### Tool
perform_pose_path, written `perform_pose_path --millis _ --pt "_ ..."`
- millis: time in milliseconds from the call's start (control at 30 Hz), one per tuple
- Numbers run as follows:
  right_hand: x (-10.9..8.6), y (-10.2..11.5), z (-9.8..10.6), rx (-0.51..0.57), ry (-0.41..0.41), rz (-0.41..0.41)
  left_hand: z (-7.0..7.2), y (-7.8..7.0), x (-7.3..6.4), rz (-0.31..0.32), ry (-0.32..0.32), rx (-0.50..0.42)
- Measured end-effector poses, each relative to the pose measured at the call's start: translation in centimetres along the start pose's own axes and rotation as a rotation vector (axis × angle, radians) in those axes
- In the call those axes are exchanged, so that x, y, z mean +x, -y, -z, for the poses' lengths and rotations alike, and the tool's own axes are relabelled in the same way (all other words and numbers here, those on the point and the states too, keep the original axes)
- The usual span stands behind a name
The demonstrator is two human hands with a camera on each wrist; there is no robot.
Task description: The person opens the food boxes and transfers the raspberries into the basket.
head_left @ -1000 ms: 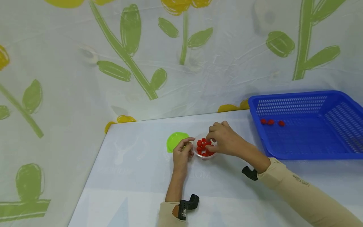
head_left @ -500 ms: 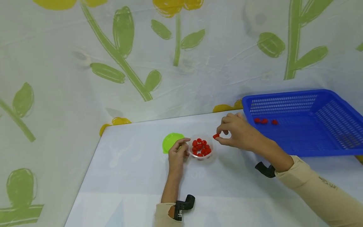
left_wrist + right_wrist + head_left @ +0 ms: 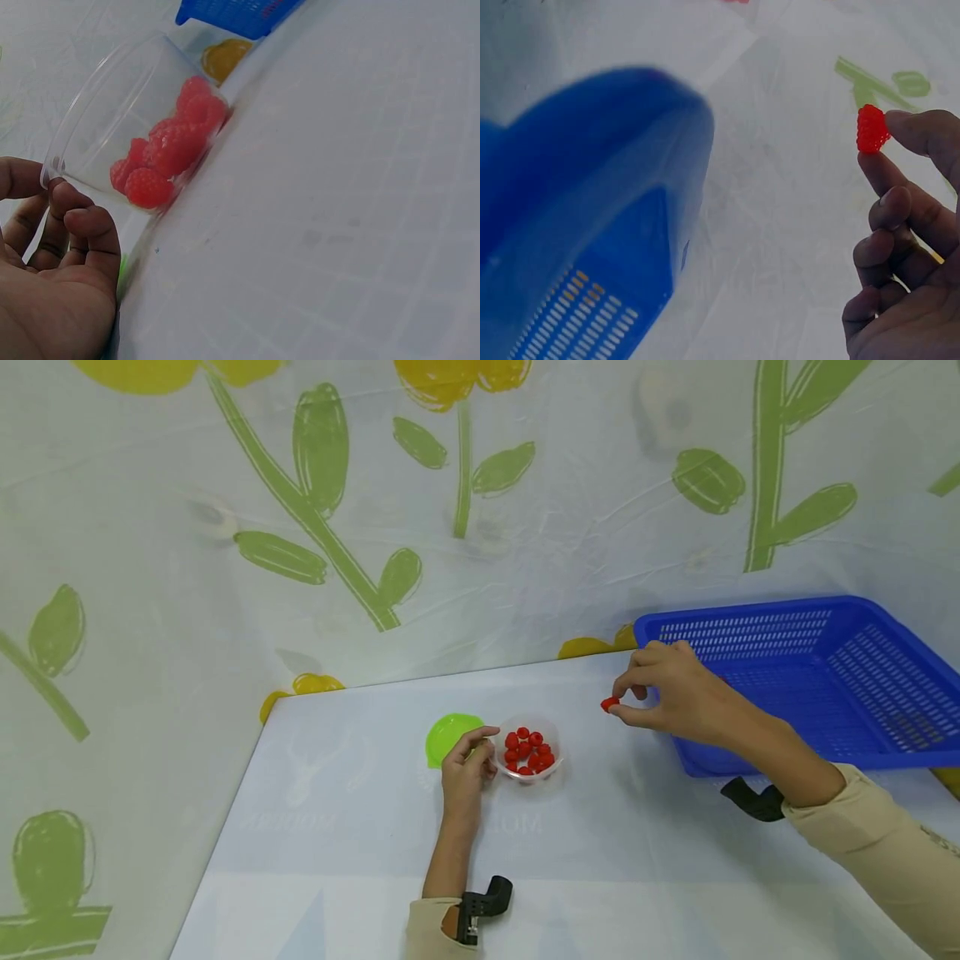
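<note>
A clear plastic tub [image 3: 540,723] with several red raspberries [image 3: 523,749] stands on the white table. My left hand [image 3: 462,781] pinches the tub's rim from the left side, as the left wrist view also shows around the clear wall [image 3: 105,112]. Between thumb and index finger, my right hand [image 3: 678,697] holds one raspberry [image 3: 609,704] above the table, just left of the blue basket [image 3: 750,607]. In the right wrist view that raspberry [image 3: 871,129] sits at the fingertips, apart from the basket [image 3: 630,150]. My right hand hides the basket's near left part.
A bright green lid [image 3: 450,733] lies behind my left hand, left of the tub. The perforated basket takes up the table's right end, against the flower-printed backdrop [image 3: 585,527]. Table surface [image 3: 360,827] extends in front of the tub.
My right hand has picked a raspberry out of the tub and carried it right to the basket's left edge. My left hand stays at the tub; the head view has shifted slightly.
</note>
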State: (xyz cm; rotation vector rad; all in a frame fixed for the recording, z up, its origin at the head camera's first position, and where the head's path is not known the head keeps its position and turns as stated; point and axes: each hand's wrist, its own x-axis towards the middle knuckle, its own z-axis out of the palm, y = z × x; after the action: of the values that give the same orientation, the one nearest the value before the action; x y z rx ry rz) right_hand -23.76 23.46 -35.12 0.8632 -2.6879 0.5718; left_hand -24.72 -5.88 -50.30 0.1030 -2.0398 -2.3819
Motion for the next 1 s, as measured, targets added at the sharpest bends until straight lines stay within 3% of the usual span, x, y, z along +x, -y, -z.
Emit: perform_pose_path --millis 300,567,1000 --pt "-0.9 -2.2 1.5 -0.026 -0.069 0.016 0.0 -0.2 -0.2 -0.024 0.005 0.019" --pt "-1.7 -4.1 2.8 -0.049 -0.044 -0.118 0.1 0.0 -0.1 -0.023 0.013 0.022" --pt "-2.4 -7.6 3.9 -0.097 0.003 -0.216 0.0 0.0 -0.3 -0.006 0.001 0.011"
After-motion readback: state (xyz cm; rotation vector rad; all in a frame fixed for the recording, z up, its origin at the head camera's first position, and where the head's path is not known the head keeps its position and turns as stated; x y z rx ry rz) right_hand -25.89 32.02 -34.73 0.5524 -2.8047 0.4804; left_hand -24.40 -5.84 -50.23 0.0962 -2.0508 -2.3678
